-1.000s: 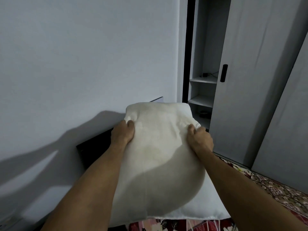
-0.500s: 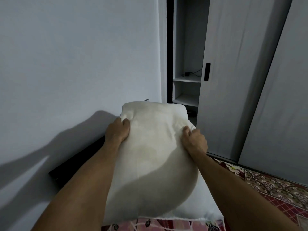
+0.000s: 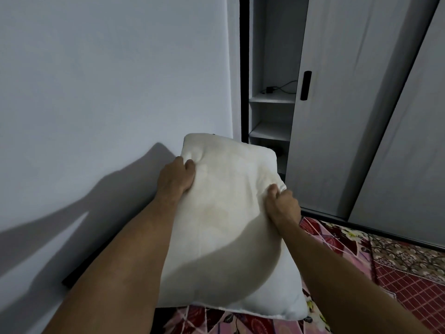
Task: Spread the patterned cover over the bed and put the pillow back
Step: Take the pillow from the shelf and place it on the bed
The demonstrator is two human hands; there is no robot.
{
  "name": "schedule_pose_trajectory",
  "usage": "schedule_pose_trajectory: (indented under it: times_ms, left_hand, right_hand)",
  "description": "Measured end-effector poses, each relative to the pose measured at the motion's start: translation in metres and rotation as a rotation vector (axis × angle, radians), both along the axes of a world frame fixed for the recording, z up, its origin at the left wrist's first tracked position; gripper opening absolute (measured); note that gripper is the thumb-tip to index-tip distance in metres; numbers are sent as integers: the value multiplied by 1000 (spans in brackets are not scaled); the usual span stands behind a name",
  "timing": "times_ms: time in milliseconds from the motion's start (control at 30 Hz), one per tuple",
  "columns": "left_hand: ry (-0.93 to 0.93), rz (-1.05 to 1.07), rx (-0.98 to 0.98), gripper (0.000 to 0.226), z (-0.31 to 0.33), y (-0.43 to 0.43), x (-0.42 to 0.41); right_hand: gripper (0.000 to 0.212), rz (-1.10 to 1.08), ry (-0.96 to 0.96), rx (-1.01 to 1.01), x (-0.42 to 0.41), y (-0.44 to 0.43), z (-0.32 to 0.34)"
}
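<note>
Both hands grip a white pillow at the head of the bed, over the patterned cover.

The left hand (image 3: 174, 175) has its fingers (image 3: 189, 165) curled shut on the pillow (image 3: 226, 227) at its upper left edge, pinching the fabric into a dimple just beyond the fingertips; the right hand (image 3: 284, 206) is closed on the upper right edge, with creases fanning out from its thumb. The pillow stands tilted between the two hands, its top corner near the grey wall (image 3: 108, 92) beyond the left fingers, its bottom edge resting on the red and pink floral patterned cover (image 3: 397, 280), which spreads below and to the right of the right hand. Beyond the right fingers stands a wardrobe (image 3: 361, 116) with a sliding door partly open, and shelves (image 3: 271, 100) show in the gap.
</note>
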State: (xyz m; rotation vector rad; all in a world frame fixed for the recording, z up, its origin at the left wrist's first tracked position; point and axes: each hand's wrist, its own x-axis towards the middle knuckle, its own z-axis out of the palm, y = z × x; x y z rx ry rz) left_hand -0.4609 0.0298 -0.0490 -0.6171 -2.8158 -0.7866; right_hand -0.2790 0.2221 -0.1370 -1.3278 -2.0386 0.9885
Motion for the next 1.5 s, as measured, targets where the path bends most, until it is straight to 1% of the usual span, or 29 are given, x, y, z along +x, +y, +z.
schedule_pose_trajectory:
  times_ms: [200,333,567,700,800,900,1033,1233,1333,1433,1500]
  left_hand:
    - [19,-11,-26,47,-13,15,-19]
    - [56,-1,-54,46,-18,21,-24]
    - [132,2,-82,43,-33,21,-40]
    - [141,-24,-84,42,-48,24,-60]
    - [151,-33,-106,42,-59,29,-75]
    - [148,-58,-136,43,-70,35,-91]
    - [144,-102,-136,48,-87,45,-113]
    - [166,-109,-155,49,-115,54,-143]
    - [168,-109,-177,55,-131,58,-160]
    - [185,-101,-199,65,-153,62,-172]
    - [178,-101,-232,60,-167,65,-178]
  right_hand:
    - [60,0,-46,-34,-24,13,-20]
    - [57,66,-31,-78,-38,21,-35]
    - [64,147,-2,-204,-62,19,-67]
    - [66,130,7,-272,-80,14,-87]
    - [74,95,-8,-298,-95,11,-101]
    - [67,73,12,-339,-109,10,-116]
    - [63,33,3,-377,-128,11,-134]
    - [67,8,36,-408,-158,12,-160]
    - [73,14,20,-428,-176,13,-182]
    - [66,10,16,-466,-188,15,-201]
    - [63,14,15,-472,-195,17,-214]
